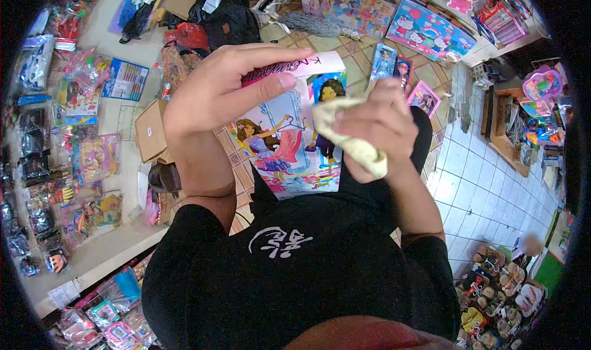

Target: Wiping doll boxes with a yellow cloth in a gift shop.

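Note:
A flat, doll-printed cardboard package (286, 142) stands tilted in front of my torso, its lower edge near my lap. My left hand (244, 84) grips its upper part, thumb on the printed face and fingers over the top, by a pale strip with handwriting (323, 64). My right hand (381, 128), blurred, holds a crumpled cream cloth (364, 156) at the right side of the package. Part of the cloth hangs across the printed face; whether it touches the package I cannot tell.
Boxed dolls (382, 66) and a cartoon-cat printed box (429, 29) lie beyond my right hand. A grey duster (311, 24) and black plastic bags (226, 15) are ahead. Bagged toys (99, 158) line the left side, with an open cardboard box (152, 131) nearer. Footwear (498, 290) stands at lower right.

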